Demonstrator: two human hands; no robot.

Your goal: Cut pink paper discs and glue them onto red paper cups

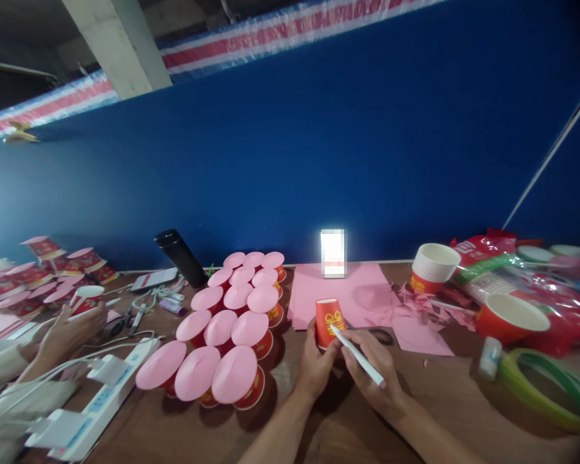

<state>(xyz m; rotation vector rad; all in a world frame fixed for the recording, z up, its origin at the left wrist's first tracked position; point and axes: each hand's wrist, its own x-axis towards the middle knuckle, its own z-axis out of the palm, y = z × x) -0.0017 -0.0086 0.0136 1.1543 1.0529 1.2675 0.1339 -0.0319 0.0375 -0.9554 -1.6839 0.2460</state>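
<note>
My left hand [313,368] is wrapped round a red paper cup [325,314] with yellow printing, low over the table in front of me. In my right hand [377,370] is a slim white pen [363,362] with a pinkish end. The pen's other end is at the cup's printed side; whether it touches cannot be made out. Left of my hands stand rows of red cups topped with pink paper discs [249,329]. Behind the cup lie pink paper sheets [314,283], and dark scissor handles [383,335] show partly behind my right hand.
A stack of paper cups [434,267], pink scraps [418,301], a large red cup [505,325], and green-yellow tape rolls [517,386] lie right. Left are a power strip [109,399], a black bottle [181,258] and a co-worker's hand [70,332] holding a cup. A blue wall [319,148] rises behind.
</note>
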